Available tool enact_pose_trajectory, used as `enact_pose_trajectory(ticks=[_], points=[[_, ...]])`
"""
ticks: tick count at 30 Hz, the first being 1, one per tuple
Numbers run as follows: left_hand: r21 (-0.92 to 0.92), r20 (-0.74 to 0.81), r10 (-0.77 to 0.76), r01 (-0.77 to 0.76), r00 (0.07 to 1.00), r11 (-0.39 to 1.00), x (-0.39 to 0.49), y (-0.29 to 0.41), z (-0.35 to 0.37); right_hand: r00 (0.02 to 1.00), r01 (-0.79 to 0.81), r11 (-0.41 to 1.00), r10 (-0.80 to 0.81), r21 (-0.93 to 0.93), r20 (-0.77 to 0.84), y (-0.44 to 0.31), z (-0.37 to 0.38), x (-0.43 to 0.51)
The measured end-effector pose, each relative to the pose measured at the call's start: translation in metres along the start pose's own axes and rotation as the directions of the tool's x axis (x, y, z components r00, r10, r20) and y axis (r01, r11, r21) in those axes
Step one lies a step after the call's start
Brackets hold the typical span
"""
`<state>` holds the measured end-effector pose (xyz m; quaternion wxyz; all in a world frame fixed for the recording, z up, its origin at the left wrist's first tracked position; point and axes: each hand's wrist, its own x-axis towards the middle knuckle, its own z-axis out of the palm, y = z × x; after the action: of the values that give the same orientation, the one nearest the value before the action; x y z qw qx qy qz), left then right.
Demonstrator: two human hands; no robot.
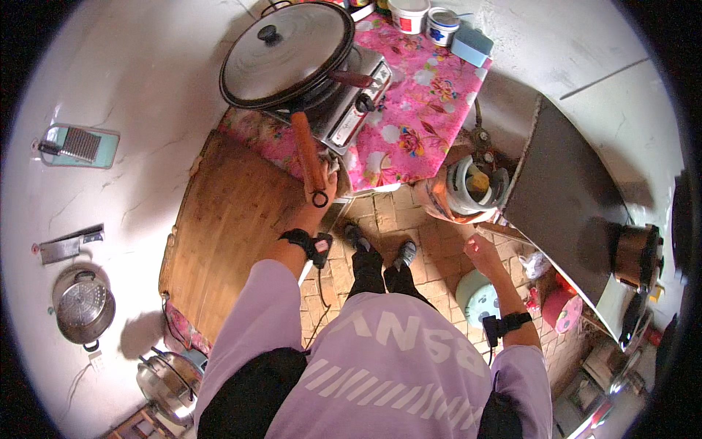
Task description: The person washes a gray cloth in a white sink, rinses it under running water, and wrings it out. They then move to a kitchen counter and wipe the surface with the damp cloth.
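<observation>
My left hand [328,184] is at the near edge of the stove table, partly hidden under the brown wooden handle [308,156] of a wok. Its fingers are against a greyish cloth [343,178]; the grip itself is hidden. The wok, under a large metal lid [290,49] with a black knob, sits on a steel gas stove [351,118]. A second, reddish-brown handle [351,78] sticks out over the stove's control panel. My right hand [482,252] hangs over the brick floor with fingers curled and nothing visible in it, just below a gas cylinder [476,186].
A wooden board [236,219] lies at the left. Tubs [408,16] and a blue box [471,46] stand on the pink floral tablecloth [422,110]. A dark counter [565,170] is at right, with a round stool [477,296] beside my right forearm. A grater and cleaver [60,249] hang at left.
</observation>
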<state>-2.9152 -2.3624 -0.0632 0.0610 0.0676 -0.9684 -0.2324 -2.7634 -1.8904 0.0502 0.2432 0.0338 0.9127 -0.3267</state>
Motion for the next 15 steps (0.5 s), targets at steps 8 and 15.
enact_pose_trajectory(ticks=[8,15], points=[[-0.158,0.277,0.165,-0.125,0.947,0.98,-0.022,0.131,0.017,0.987,0.031,0.951,-0.077,0.308,0.14,-0.04,0.008,0.018],[-0.7,0.709,0.136,0.714,0.692,0.011,-0.057,0.203,0.003,0.806,0.56,0.799,-0.465,0.218,-0.366,-0.124,0.038,0.102]])
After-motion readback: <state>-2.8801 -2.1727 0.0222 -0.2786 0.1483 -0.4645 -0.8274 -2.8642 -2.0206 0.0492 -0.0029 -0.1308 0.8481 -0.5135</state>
